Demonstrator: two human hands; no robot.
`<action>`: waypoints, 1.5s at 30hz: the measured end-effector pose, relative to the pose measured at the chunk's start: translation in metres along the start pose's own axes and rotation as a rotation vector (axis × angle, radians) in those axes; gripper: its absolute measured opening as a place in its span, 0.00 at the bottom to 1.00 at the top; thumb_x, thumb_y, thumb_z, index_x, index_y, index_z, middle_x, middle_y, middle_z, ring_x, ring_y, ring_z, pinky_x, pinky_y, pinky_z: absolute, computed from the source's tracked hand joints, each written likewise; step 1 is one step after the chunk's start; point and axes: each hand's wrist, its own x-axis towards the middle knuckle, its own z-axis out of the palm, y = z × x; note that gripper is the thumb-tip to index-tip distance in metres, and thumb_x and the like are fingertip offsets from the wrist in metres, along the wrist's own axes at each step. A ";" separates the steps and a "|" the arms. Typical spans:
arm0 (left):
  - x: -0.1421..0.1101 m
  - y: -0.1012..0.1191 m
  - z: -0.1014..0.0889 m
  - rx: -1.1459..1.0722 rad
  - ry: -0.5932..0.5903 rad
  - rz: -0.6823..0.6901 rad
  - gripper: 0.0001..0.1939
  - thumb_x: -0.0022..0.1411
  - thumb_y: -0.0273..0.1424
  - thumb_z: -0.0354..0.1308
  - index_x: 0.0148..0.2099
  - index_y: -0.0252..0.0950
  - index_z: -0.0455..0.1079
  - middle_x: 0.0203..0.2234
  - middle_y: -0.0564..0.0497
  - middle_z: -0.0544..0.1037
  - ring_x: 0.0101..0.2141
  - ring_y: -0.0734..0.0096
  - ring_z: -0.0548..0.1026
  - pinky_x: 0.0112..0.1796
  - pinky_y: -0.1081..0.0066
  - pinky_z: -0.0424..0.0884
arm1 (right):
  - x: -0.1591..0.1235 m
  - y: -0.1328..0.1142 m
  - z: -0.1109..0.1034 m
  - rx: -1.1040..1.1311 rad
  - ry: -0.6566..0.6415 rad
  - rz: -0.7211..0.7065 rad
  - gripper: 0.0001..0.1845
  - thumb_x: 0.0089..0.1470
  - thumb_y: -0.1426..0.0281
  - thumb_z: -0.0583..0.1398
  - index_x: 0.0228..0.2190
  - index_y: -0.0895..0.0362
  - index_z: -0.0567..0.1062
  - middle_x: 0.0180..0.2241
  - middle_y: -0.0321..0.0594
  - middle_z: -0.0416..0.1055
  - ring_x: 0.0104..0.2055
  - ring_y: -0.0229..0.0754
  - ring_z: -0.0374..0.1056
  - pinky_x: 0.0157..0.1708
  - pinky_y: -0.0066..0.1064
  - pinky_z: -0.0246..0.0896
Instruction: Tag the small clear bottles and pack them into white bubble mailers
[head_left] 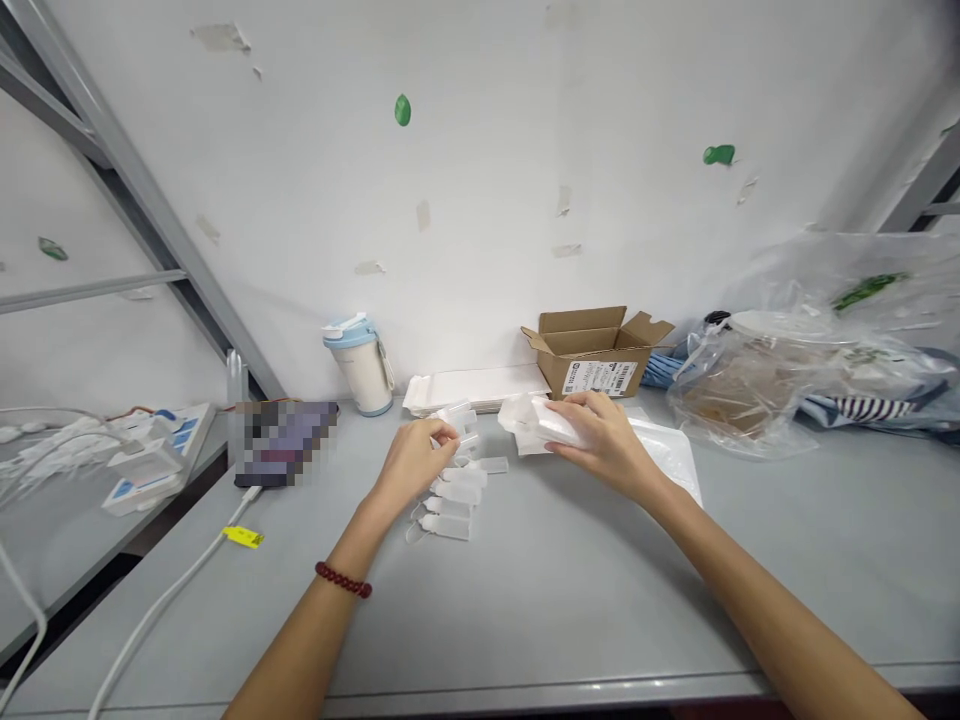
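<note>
My left hand (415,457) is curled with its fingertips pinched on a small white plastic bottle (454,415) at the top of a row of several small white dropper bottles (450,495) lying on the grey table (540,600). A red bead bracelet sits on that wrist. My right hand (600,435) is closed over a crumpled white plastic bag (536,425), holding it just above the table to the right of the bottles. A flat clear plastic bag (671,450) lies under that hand.
An open cardboard box (596,355) and a stack of white bags (480,388) stand at the wall. A white and blue cup (360,365) stands left of them. Large plastic bags (810,350) fill the right side. A white cable (172,595) and a blurred dark item (281,440) lie left.
</note>
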 end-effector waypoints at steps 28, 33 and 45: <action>-0.001 0.001 -0.001 0.011 0.189 0.203 0.08 0.62 0.32 0.45 0.34 0.37 0.63 0.32 0.49 0.71 0.34 0.67 0.69 0.34 0.69 0.64 | -0.001 -0.005 0.002 -0.123 -0.067 0.046 0.21 0.49 0.64 0.62 0.47 0.51 0.68 0.43 0.46 0.65 0.45 0.52 0.61 0.44 0.44 0.56; -0.004 0.006 0.004 -0.117 0.180 0.135 0.08 0.64 0.34 0.45 0.35 0.37 0.62 0.29 0.51 0.69 0.26 0.71 0.69 0.28 0.71 0.65 | -0.002 -0.012 0.004 -0.090 -0.077 0.034 0.22 0.50 0.65 0.61 0.47 0.52 0.67 0.43 0.47 0.65 0.46 0.52 0.62 0.44 0.43 0.56; -0.020 0.030 0.030 -0.273 -0.043 0.343 0.09 0.61 0.30 0.51 0.35 0.36 0.71 0.32 0.49 0.77 0.32 0.70 0.73 0.35 0.71 0.68 | -0.005 -0.035 0.009 -0.010 -0.097 -0.119 0.18 0.52 0.70 0.59 0.46 0.56 0.67 0.42 0.48 0.67 0.45 0.48 0.65 0.45 0.42 0.54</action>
